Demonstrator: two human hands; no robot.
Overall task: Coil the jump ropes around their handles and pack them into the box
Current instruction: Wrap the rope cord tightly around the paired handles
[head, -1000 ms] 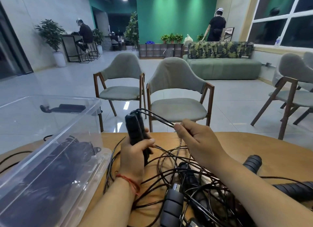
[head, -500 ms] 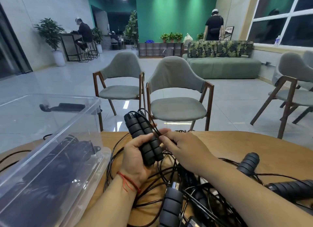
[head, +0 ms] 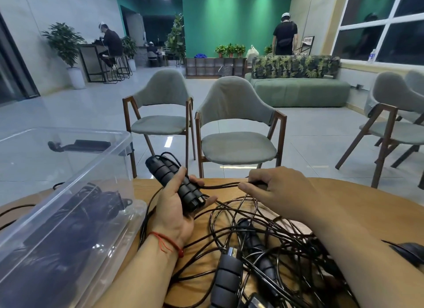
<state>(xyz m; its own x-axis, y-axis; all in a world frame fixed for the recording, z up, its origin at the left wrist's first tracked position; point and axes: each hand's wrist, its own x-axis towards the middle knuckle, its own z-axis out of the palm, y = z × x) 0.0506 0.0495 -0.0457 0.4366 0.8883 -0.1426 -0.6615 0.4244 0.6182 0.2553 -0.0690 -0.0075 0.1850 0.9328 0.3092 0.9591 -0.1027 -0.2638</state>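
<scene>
My left hand grips a pair of black ribbed jump rope handles held together, tilted up to the left above the table. Their thin black rope runs taut to the right into my right hand, which pinches it just above the wooden table. A tangled pile of black ropes with loose handles lies on the table beneath my right forearm. The clear plastic box stands at the left, with coiled black ropes inside.
Two grey chairs stand just beyond the table's far edge, with more at the right. Another loose handle lies at the far right of the table. A rope strand trails left of the box. People stand far back in the room.
My right hand has moved to the right, away from the handles, drawing the rope out taut. My left hand has tilted the handle pair over to the left.
</scene>
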